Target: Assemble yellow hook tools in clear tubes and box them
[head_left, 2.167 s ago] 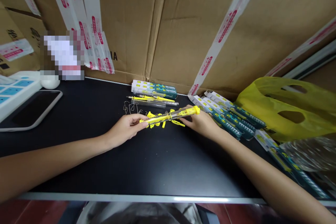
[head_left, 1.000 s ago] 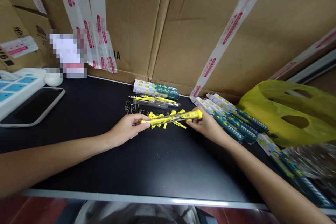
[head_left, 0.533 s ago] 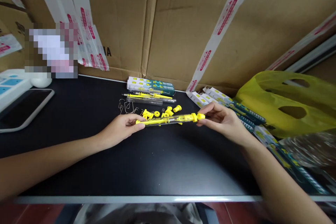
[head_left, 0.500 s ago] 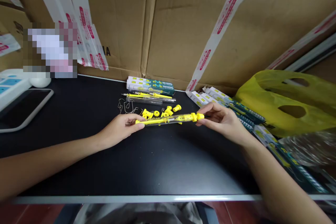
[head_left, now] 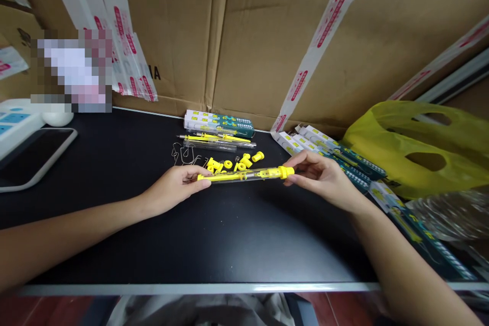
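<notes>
A spring scale, a clear tube with yellow parts and a metal spring inside, lies nearly level across both my hands above the black table. My left hand pinches its left end between thumb and fingers. At the other end my right hand grips a small yellow cap, which sits against the yellow collar of the tube. Just behind the tube are loose yellow plastic pieces and bent wire hooks. Farther back lie clear tubes and yellow rods.
A printed box stands at the back against the cardboard. More printed boxes and a yellow plastic bag are on the right. A phone and a white power strip lie at the left.
The yellow cap in my right hand has moved left and closed the gap to the tube's collar. My left hand keeps its hold.
</notes>
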Motion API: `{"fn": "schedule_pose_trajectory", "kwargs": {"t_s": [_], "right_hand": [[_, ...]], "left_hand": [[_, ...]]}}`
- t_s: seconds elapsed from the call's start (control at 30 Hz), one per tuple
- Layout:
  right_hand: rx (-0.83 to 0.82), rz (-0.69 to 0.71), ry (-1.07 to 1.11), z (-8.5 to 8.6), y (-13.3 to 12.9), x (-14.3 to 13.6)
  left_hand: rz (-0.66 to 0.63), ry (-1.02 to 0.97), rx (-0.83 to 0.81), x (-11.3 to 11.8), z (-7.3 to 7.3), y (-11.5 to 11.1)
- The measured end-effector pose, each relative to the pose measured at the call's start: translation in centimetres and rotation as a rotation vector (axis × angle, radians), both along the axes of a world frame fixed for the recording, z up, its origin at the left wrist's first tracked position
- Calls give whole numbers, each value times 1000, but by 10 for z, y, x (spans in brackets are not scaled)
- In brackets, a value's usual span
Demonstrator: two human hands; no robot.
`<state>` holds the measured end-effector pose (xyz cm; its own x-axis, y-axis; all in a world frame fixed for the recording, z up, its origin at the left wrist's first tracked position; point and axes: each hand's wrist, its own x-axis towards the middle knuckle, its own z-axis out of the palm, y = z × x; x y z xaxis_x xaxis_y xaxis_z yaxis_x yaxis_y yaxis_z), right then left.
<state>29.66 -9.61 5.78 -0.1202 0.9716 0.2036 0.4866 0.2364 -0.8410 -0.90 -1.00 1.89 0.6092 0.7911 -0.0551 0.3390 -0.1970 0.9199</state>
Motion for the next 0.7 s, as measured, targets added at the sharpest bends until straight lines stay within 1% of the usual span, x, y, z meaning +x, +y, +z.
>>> {"fn": "schedule_pose_trajectory", "kwargs": {"t_s": [0.27, 0.4, 0.7], "right_hand": [[-21, -1, -4, -2, 2, 0], [-46, -13, -54, -4, 2, 2], [-39, -5, -123, -1, 1, -2]], "left_hand": [[-3, 1, -7, 0, 0, 0], [-7, -2, 3, -1, -1, 0], [3, -16, 1, 0, -1, 0]]}}
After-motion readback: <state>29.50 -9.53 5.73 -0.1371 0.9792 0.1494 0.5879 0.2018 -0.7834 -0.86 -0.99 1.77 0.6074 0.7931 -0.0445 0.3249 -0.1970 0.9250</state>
